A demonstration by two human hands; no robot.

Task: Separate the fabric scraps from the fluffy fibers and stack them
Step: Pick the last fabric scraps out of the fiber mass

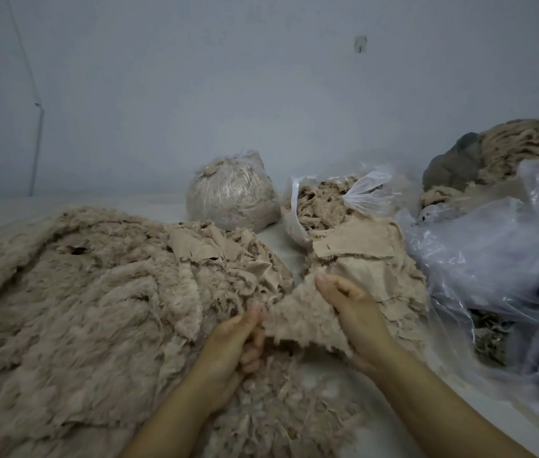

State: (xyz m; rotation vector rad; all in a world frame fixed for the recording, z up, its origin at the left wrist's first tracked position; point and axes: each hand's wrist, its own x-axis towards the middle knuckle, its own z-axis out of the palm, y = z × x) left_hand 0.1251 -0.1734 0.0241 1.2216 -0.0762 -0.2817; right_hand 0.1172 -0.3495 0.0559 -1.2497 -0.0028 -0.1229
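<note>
Two bare forearms, no sleeves visible, left grip (235, 338) and right grip (350, 309) ungloved, short fingernails

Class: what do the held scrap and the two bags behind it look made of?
Fluffy scrap: seemingly plush pile on woven backing; shaggy beige surface, frayed edges. Tied bag and open bag: thin clear plastic film, glossy and crinkled, contents showing through.

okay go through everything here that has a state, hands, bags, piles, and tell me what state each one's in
Left hand: grip on the fluffy scrap's left edge.
Right hand: grip on its right side.
Fluffy scrap: held up between both hands.
Round bag: tied shut, full.
Middle bag: open, stuffed with fibers.
Flat scraps: stacked.
</note>
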